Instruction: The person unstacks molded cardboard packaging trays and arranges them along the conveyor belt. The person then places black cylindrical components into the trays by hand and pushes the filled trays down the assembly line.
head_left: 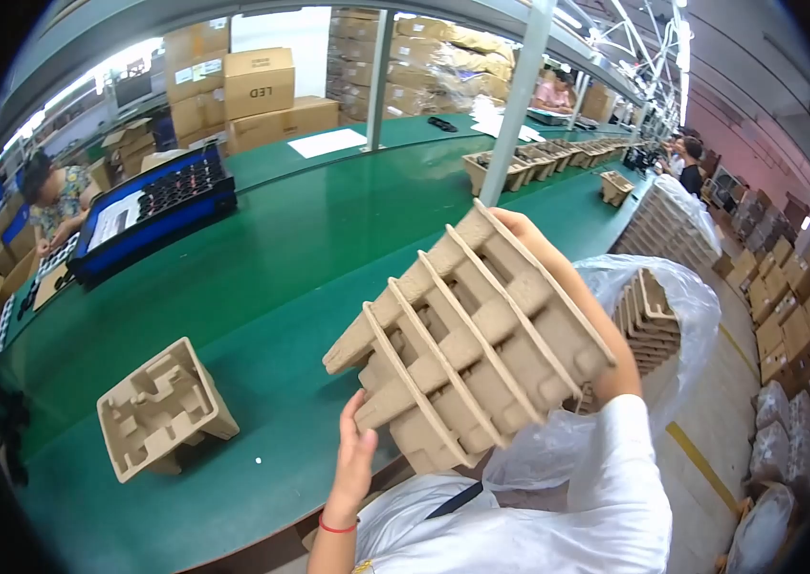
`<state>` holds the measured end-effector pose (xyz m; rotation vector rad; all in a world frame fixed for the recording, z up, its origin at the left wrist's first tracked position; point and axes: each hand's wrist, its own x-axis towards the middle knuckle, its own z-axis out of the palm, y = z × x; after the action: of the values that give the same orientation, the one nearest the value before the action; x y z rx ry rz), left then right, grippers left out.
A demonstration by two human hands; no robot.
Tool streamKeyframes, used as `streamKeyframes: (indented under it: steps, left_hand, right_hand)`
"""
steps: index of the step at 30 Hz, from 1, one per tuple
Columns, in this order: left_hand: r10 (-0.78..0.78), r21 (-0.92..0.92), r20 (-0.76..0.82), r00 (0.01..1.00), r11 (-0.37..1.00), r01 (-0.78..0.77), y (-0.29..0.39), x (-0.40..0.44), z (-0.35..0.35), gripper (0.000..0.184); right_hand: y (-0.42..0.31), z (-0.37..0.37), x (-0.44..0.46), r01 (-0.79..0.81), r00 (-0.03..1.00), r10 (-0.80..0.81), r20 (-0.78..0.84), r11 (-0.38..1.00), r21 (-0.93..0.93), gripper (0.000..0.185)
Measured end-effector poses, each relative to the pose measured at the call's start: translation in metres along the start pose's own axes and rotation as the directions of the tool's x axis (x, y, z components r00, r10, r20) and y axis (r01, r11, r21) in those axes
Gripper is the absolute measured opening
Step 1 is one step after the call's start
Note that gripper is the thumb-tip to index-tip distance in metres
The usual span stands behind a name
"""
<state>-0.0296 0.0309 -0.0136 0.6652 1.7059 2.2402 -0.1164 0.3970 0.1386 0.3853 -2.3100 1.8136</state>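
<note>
Several nested brown moulded pulp trays (467, 335) are held up tilted in front of me, above the near edge of the green bench. My left hand (355, 459) is at the stack's lower left, with finger and thumb against a tray's edge. My right arm reaches along the stack's right side, and my right hand (510, 224) grips its upper end, most of the fingers hidden behind it. A single pulp tray (161, 411) lies on the bench to the left, its hollows facing up.
The green bench (281, 249) carries a blue-edged crate (152, 215) and a row of pulp trays (539, 161) farther along. On my right, a plastic bag (697, 306) holds more stacked trays. A metal post (517, 105) rises from the bench. A person (61, 196) sits across it.
</note>
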Motion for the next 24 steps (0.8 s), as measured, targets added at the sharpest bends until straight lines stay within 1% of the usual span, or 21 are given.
streamKeyframes:
  steps: [1, 3, 4, 5, 6, 7, 9, 10, 12, 13, 15, 16, 17, 20, 23, 24]
  left_hand:
    - [0.038, -0.007, -0.02, 0.999, 0.999, -0.038, 0.006, 0.0, 0.006, 0.068]
    - [0.127, -0.078, -0.175, 0.976, 0.987, -0.142, -0.007, 0.004, 0.002, 0.071]
    - [0.204, 0.129, -0.295, 0.934, 0.977, -0.172, -0.001, 0.008, -0.005, 0.068]
    - [0.197, 0.14, -0.4, 0.895, 0.978, -0.153, -0.001, 0.011, -0.01, 0.06]
    - [0.171, 0.167, -0.466, 0.868, 0.981, -0.104, 0.006, 0.01, -0.016, 0.052]
    - [0.214, 0.267, -0.489, 0.846, 0.96, -0.089, 0.003, 0.009, -0.024, 0.046]
    - [0.214, 0.336, -0.511, 0.833, 0.941, -0.036, 0.01, 0.009, -0.032, 0.044]
    - [0.246, 0.388, -0.502, 0.829, 0.921, -0.038, 0.011, 0.01, -0.032, 0.044]
    - [0.312, 0.482, -0.493, 0.812, 0.875, -0.045, 0.009, 0.009, -0.031, 0.044]
    - [0.316, 0.484, -0.497, 0.809, 0.874, -0.044, 0.009, 0.009, -0.032, 0.044]
    - [0.321, 0.48, -0.504, 0.802, 0.876, -0.049, 0.007, 0.011, -0.032, 0.044]
    - [0.352, 0.501, -0.505, 0.788, 0.863, -0.064, 0.003, 0.011, -0.033, 0.044]
    - [0.338, 0.476, -0.528, 0.779, 0.877, -0.058, 0.002, 0.012, -0.031, 0.044]
    - [0.308, 0.427, -0.581, 0.753, 0.903, -0.041, 0.005, 0.011, -0.026, 0.044]
    - [0.26, 0.488, -0.514, 0.818, 0.872, 0.029, 0.021, 0.012, -0.028, 0.048]
    - [0.312, 0.604, -0.47, 0.826, 0.796, 0.043, 0.03, 0.017, -0.027, 0.048]
  right_hand:
    - [0.014, 0.002, 0.013, -0.037, 0.999, 0.032, 0.031, 0.986, 0.161, 0.032]
    - [0.044, 0.017, 0.027, 0.024, 0.999, -0.009, -0.051, 0.95, 0.31, 0.031]
    - [0.058, 0.032, 0.029, 0.007, 0.996, 0.021, -0.085, 0.949, 0.314, 0.03]
    - [0.074, 0.048, 0.028, -0.015, 0.991, 0.057, -0.123, 0.947, 0.321, 0.03]
    - [0.109, 0.057, 0.031, -0.08, 0.982, 0.135, -0.135, 0.933, 0.35, 0.03]
    - [0.141, 0.065, 0.031, -0.139, 0.967, 0.207, -0.146, 0.914, 0.38, 0.031]
    - [0.154, 0.087, 0.013, -0.063, 0.969, 0.119, -0.215, 0.966, 0.251, 0.032]
    - [0.147, 0.084, 0.001, -0.086, 0.946, 0.15, -0.288, 0.971, 0.222, 0.03]
    - [0.139, 0.067, -0.029, -0.095, 0.91, 0.133, -0.392, 0.989, 0.117, 0.027]
    - [0.134, 0.062, -0.053, -0.113, 0.884, 0.131, -0.448, 0.991, 0.068, 0.025]
    - [0.098, 0.069, -0.106, -0.136, 0.812, 0.076, -0.579, 0.989, -0.061, 0.022]
    - [0.087, 0.071, -0.13, -0.143, 0.81, 0.053, -0.583, 0.984, -0.109, 0.02]
    - [0.079, 0.074, -0.15, -0.152, 0.81, 0.032, -0.585, 0.976, -0.157, 0.018]
    - [0.066, 0.087, -0.189, -0.269, 0.76, -0.013, -0.649, 0.904, -0.333, 0.014]
    - [0.056, 0.096, -0.187, -0.201, 0.793, 0.038, -0.608, 0.959, -0.202, 0.011]
    - [0.051, 0.097, -0.177, -0.203, 0.813, 0.011, -0.582, 0.942, -0.266, 0.012]
